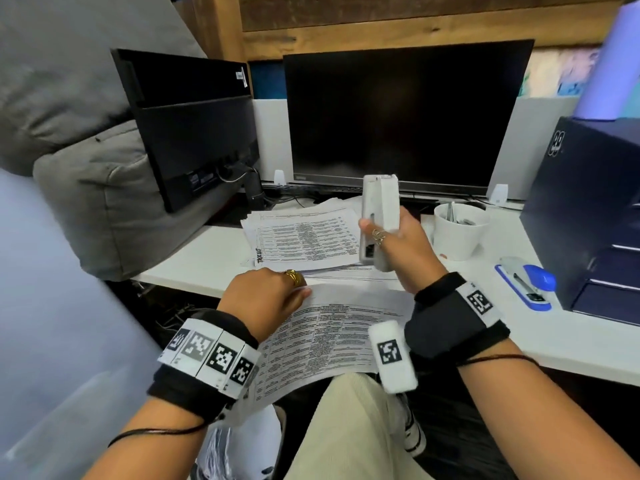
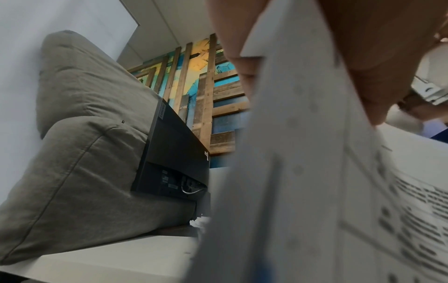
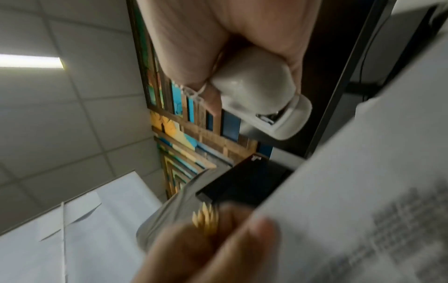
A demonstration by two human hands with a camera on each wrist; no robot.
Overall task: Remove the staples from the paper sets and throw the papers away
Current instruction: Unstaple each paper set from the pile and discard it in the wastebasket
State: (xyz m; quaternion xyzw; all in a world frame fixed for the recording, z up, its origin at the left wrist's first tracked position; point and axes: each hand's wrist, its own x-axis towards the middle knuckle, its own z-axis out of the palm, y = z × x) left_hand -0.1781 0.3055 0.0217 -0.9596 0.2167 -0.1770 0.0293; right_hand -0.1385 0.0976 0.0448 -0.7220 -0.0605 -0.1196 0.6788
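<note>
Head view: left hand (image 1: 264, 299) pinching corner of paper set (image 1: 332, 337) at desk (image 1: 194, 258) edge; right hand (image 1: 401, 247) wrapped round white staple remover (image 1: 376, 220), raised. Staple status: cannot tell. More sets in stack (image 1: 304, 237) behind, not yet binned.

glossy white plastic stapler (image 1: 377, 220), matt printed paper set (image 1: 332, 337), grey cloth cushion (image 1: 104, 188), rough wood wall (image 1: 381, 15).
</note>
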